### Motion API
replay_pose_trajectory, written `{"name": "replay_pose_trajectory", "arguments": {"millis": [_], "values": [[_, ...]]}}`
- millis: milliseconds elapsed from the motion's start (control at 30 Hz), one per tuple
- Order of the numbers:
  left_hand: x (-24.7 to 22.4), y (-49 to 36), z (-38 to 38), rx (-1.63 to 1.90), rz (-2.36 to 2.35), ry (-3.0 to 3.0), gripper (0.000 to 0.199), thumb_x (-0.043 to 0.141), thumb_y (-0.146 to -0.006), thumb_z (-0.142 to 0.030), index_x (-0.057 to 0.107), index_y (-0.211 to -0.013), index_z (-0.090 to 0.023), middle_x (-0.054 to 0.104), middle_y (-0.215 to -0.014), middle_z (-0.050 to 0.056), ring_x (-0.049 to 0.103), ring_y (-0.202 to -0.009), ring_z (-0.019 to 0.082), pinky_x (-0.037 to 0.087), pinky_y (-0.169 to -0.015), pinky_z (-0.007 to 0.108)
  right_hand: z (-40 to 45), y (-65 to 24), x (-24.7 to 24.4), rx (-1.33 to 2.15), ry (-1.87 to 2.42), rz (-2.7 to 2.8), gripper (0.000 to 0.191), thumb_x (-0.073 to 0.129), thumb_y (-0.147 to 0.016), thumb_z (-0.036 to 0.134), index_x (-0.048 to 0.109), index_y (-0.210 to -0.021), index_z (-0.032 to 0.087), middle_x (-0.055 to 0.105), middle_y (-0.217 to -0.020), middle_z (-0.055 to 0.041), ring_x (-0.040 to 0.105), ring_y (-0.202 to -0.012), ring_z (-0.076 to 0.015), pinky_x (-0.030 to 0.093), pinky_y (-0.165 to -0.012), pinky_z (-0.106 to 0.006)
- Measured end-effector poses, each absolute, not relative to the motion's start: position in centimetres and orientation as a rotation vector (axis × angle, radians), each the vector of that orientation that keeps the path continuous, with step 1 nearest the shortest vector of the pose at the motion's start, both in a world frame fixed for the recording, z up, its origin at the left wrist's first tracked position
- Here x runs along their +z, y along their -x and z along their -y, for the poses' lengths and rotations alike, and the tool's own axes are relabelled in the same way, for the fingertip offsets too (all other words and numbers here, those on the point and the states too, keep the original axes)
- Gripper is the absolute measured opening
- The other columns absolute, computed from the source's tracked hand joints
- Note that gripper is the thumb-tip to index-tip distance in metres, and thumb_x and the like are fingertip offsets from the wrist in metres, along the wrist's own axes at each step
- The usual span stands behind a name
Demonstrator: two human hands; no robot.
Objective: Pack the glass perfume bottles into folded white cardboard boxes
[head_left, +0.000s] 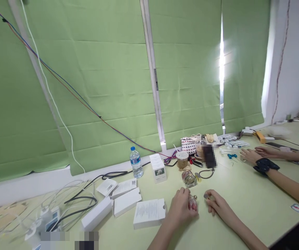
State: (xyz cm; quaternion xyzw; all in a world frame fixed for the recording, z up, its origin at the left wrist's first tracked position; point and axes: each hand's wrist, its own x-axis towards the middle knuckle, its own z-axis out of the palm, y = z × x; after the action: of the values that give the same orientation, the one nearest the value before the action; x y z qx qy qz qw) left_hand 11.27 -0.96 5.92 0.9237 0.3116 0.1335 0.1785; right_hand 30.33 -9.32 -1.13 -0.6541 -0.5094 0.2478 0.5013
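No words are coming through legibly. Printing (146, 212) is covering a flat white box (149, 223), a barcode (110, 187) is apparently marking a white packet (104, 184), and a label (135, 161) is wrapping the water bottle (138, 172).

Green blinds (107, 76), white wall (298, 55)

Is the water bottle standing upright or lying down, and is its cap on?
Upright and capped: the water bottle stands on its base on the table, blue cap on top.
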Motion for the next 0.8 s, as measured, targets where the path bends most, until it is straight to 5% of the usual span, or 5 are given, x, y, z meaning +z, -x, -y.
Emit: {"name": "replay_pose_trajectory", "arguments": {"millis": [133,267,433,667,800], "values": [[4.7,-14.7,0.9,0.496,-0.991,-2.495,0.051,0.072,-0.067,-0.034,0.05,-0.111,-0.018,0.05,-0.119,0.01,0.054,-0.105,0.027,0.044,-0.085,0.033,8.0,-32.0,-1.2,0.476,1.694,1.104,0.022,0.049,-0.075,0.038,0.056,-0.087,0.021,0.065,-0.067,0.0023,0.052,-0.038,-0.0115,0.038,-0.041,-0.023],[4.2,-17.3,0.4,0.548,-1.055,-2.422,0.036,0.059,-0.075,-0.013,0.049,-0.11,-0.014,0.052,-0.118,0.012,0.057,-0.102,0.026,0.043,-0.085,0.033,5.8,-33.9,-0.4,0.32,1.72,1.111,0.017,0.055,-0.069,0.034,0.06,-0.079,0.021,0.071,-0.079,-0.0013,0.063,-0.055,-0.0172,0.047,-0.057,-0.028],[4.2,-19.4,-0.2,0.574,-1.107,-2.382,0.048,0.057,-0.073,-0.004,0.044,-0.119,-0.011,0.054,-0.117,0.015,0.057,-0.107,0.027,0.043,-0.086,0.033,3.4,-34.6,-0.3,0.18,1.735,1.181,0.019,0.051,-0.069,0.026,0.063,-0.083,0.02,0.071,-0.08,-0.0029,0.068,-0.071,-0.021,0.051,-0.068,-0.031],[4.3,-17.2,-0.2,0.686,-1.152,-2.401,0.041,0.061,-0.081,-0.028,0.044,-0.117,-0.018,0.054,-0.118,0.013,0.051,-0.111,0.029,0.043,-0.09,0.038,4.4,-32.0,0.2,-0.206,1.76,1.274,0.042,0.036,-0.078,0.011,0.056,-0.115,0.015,0.056,-0.114,-0.0131,0.059,-0.102,-0.0263,0.046,-0.089,-0.042],[5.2,-12.7,-0.8,0.827,-1.19,-2.393,0.018,0.043,-0.091,-0.032,0.047,-0.105,-0.021,0.054,-0.105,0.01,0.053,-0.099,0.025,0.043,-0.087,0.037,0.6,-26.6,3.6,-0.344,1.625,1.636,0.042,0.042,-0.075,0.0,0.06,-0.107,0.02,0.06,-0.112,-0.0095,0.053,-0.107,-0.024,0.043,-0.092,-0.036]]}}
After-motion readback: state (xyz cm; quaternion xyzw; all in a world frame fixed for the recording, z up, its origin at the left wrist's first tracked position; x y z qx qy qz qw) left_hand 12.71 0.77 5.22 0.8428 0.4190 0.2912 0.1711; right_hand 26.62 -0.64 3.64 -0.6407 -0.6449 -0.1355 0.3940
